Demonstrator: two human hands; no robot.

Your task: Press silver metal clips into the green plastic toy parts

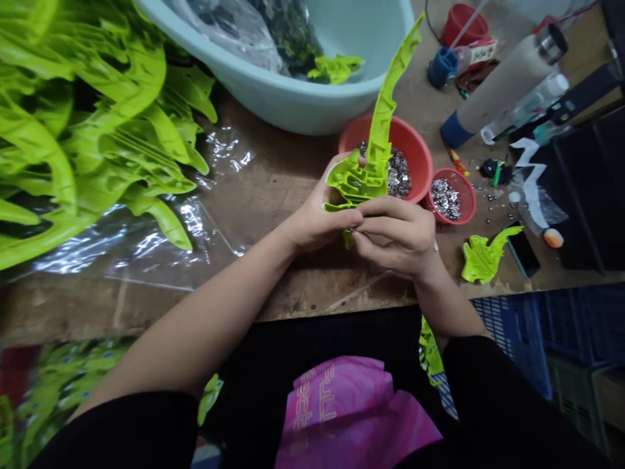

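Note:
A lime-green moulded plastic part [362,185] with a long curved arm pointing up and away is in my left hand [319,215], whose fingers wrap round its left side. My right hand [398,231] is closed at the part's near edge, thumb and fingertips pinched together beside my left thumb. Something tiny and shiny shows at those fingertips, too small to name. Just beyond the part stands a red bowl [415,153] of small shiny metal pieces. A smaller red basket [466,195] with similar metal pieces sits to the right of my right hand.
Many lime-green plastic parts [97,130] are heaped at the left on clear plastic film [166,260]. A large pale-blue basin [293,104] stands at the back. On the right are a bottle [502,85], a phone [523,253] and another green part [486,257]. Blue crates [517,339] stand below the table edge.

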